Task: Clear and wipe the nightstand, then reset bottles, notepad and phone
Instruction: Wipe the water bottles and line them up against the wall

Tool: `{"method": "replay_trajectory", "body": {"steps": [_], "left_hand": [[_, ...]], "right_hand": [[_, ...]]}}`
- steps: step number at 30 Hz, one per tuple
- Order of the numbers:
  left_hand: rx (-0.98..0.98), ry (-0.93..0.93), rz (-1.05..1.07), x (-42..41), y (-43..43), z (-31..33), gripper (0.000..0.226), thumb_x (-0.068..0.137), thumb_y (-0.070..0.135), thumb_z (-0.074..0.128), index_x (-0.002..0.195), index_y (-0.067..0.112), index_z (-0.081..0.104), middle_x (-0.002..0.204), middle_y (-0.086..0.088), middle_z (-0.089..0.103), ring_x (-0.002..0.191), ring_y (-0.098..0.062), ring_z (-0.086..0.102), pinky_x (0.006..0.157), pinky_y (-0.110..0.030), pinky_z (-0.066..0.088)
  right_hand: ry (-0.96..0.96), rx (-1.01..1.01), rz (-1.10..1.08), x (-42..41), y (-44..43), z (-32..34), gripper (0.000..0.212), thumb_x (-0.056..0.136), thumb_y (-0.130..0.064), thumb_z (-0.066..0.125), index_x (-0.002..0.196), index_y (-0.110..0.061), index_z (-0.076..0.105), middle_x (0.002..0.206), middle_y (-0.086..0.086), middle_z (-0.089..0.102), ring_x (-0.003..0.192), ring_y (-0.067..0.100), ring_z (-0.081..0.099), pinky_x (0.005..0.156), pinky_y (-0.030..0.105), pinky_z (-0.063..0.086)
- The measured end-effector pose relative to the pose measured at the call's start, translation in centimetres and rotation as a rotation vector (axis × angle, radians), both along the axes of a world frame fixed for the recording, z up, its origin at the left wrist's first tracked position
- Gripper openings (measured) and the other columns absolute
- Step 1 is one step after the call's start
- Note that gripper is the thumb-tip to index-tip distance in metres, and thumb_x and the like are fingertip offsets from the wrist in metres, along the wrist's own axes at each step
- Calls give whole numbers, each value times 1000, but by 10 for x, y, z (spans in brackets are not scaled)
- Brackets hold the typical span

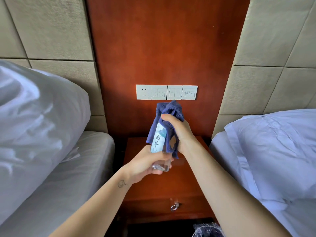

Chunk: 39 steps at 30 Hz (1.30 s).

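Observation:
A clear water bottle [158, 139] with a pale blue label is held up above the reddish wooden nightstand [186, 182]. My left hand [148, 164] grips its lower end. My right hand [177, 130] holds a dark blue cloth [168, 110] wrapped round the bottle's upper part, so the cap is hidden. The nightstand top that shows bears nothing. No notepad or phone is in view.
Beds with white pillows flank the nightstand on the left [42, 117] and right [266, 142]. A row of white switches and a socket [166, 92] sits on the wooden wall panel. The drawer has a metal ring pull [174, 206]. A plastic-wrapped thing [206, 230] lies below.

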<state>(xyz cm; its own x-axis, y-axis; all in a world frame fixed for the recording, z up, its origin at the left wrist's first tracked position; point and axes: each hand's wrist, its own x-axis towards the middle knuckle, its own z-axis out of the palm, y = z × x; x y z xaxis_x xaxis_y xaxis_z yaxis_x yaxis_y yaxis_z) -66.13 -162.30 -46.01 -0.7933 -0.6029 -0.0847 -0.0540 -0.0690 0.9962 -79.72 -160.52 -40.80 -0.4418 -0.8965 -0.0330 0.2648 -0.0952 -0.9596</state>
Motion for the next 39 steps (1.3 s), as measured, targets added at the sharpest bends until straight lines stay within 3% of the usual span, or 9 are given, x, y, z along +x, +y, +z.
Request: {"method": "replay_trajectory", "body": {"steps": [8,12,15,20,23,28,30,34,39], "left_hand": [[594,279,-361,-1,5,-6,61,53,35,89,100,5,67,85,-8,63,70,-16,64,47,-17,49],[676,319,-534,6,-1,-15,73,69,55,78,119,4,64,114,-15,64,94,-24,68,71,-25,59],[556,261,-496,12,0,-18,84,63,63,79,123,6,63,116,-16,66,103,-27,69,78,-31,59],[490,194,-194,9,3,-1,68,56,40,86,109,7,58,82,-9,64,64,-12,64,57,-19,56],[289,86,-67,3,1,6,48,69,32,76,106,7,58,84,-9,63,59,-9,54,55,-15,51],[39,-10,127,-6,4,0,22,83,23,71,96,7,63,77,-5,61,55,-8,44,58,-18,43],[-99,-45,202,-10,1,-5,14,83,19,71,83,9,61,67,-2,58,51,-8,42,53,-19,39],[-298,-193,388,-16,-5,-20,60,62,44,85,103,11,55,88,2,66,67,-3,58,54,-22,51],[-541,-315,476,-15,-6,-19,95,69,31,86,138,5,25,104,13,55,82,1,58,58,-5,39]], "right_hand": [[-377,-161,311,-13,2,-16,37,64,-39,79,83,-14,61,77,3,61,68,15,63,65,24,54],[-432,-268,320,-20,-6,-24,34,64,-38,78,81,-16,59,78,1,57,71,15,60,70,28,50],[-414,-267,231,-23,-6,-16,19,81,-33,64,83,-16,57,78,1,57,69,15,62,66,26,54],[-344,-200,144,-22,-7,-4,24,93,-35,55,77,-17,57,65,0,60,61,13,63,61,26,51],[-334,-159,128,-21,-8,-3,24,87,-40,63,87,-16,61,73,2,64,67,16,67,66,30,53],[-250,-91,47,-11,-8,-16,69,64,-47,81,120,-11,63,116,21,67,103,37,67,90,58,52],[-224,-85,-2,-11,-8,-23,58,75,-43,77,121,-11,61,113,20,68,103,36,68,91,56,52],[-166,-30,-72,-5,-4,-30,37,83,-36,72,111,-13,65,93,8,73,83,24,72,75,38,59],[-83,-14,-89,10,3,-42,32,83,-31,75,112,-21,64,99,5,74,84,20,74,70,34,60]]}}
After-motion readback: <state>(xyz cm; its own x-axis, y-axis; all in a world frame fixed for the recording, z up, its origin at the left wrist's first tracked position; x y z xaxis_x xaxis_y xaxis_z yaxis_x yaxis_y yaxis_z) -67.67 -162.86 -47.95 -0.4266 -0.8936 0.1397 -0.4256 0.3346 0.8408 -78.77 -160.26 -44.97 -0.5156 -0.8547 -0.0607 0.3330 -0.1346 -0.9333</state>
